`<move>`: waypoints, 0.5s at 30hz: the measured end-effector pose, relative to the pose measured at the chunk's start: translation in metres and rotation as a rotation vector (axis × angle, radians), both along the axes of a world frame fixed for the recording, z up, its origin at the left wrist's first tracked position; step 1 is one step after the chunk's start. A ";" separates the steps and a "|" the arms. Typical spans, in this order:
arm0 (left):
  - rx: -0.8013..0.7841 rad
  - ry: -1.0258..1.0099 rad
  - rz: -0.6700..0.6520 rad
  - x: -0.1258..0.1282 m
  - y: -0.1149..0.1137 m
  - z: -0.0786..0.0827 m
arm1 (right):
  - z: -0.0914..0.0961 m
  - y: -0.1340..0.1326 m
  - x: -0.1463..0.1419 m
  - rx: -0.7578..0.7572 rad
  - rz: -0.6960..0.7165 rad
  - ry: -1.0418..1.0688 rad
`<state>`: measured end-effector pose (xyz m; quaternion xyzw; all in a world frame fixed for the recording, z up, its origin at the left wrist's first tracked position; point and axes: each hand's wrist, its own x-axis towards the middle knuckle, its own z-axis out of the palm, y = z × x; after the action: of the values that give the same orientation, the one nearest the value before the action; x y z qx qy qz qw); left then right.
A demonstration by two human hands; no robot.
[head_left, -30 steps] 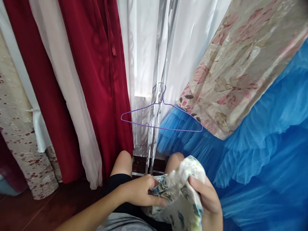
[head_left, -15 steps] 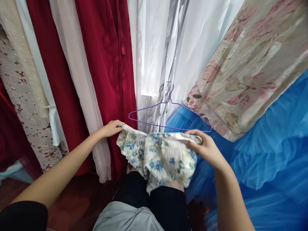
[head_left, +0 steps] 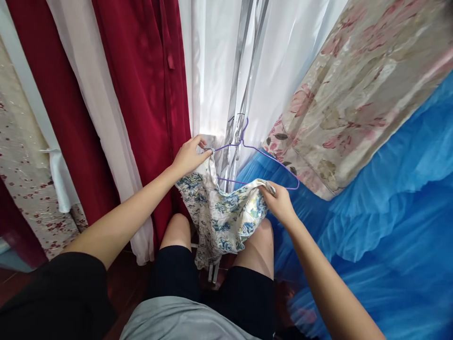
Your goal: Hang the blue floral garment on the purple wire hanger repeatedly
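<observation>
A white garment with blue flowers (head_left: 226,208) hangs between my two hands, above my knees. My left hand (head_left: 193,153) pinches its upper left edge at the left arm of a purple wire hanger (head_left: 271,159). That end of the hanger is covered by the cloth and my fingers. My right hand (head_left: 279,200) is closed on the garment's upper right edge, just below the hanger's bare right arm. The hanger hangs by its hook from a metal stand (head_left: 233,141). Whether the garment is a top or a skirt I cannot tell.
Dark red dresses (head_left: 141,85) and a pale pink cloth (head_left: 88,85) hang on the left. White fabric (head_left: 212,71) hangs behind the hanger. To the right are a pink-flowered beige garment (head_left: 339,113) and blue tulle (head_left: 375,208). Below lies a dark red floor (head_left: 123,283).
My left hand has moved up and right, bringing the garment's left edge over the hanger's left end. My right hand has shifted left with its edge. The view has turned slightly.
</observation>
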<state>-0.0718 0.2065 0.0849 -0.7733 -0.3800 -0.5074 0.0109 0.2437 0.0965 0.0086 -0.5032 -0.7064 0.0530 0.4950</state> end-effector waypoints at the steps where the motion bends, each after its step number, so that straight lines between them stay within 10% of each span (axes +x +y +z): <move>1: 0.025 -0.004 0.015 0.003 -0.001 -0.003 | 0.001 -0.003 0.006 0.104 -0.068 0.044; 6: 0.031 -0.005 0.031 0.002 -0.007 -0.014 | 0.018 -0.004 0.058 0.256 -0.343 0.077; 12: -0.164 -0.188 -0.026 -0.019 0.005 -0.011 | 0.059 0.000 0.089 -0.323 0.153 0.377; 15: -0.469 -0.576 -0.187 -0.027 0.016 -0.024 | 0.061 0.007 0.061 -0.305 0.319 0.650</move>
<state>-0.0985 0.2221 0.0605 -0.6119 -0.4011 -0.6020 -0.3199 0.3050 0.1033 0.0694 -0.4119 -0.5661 0.3901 0.5981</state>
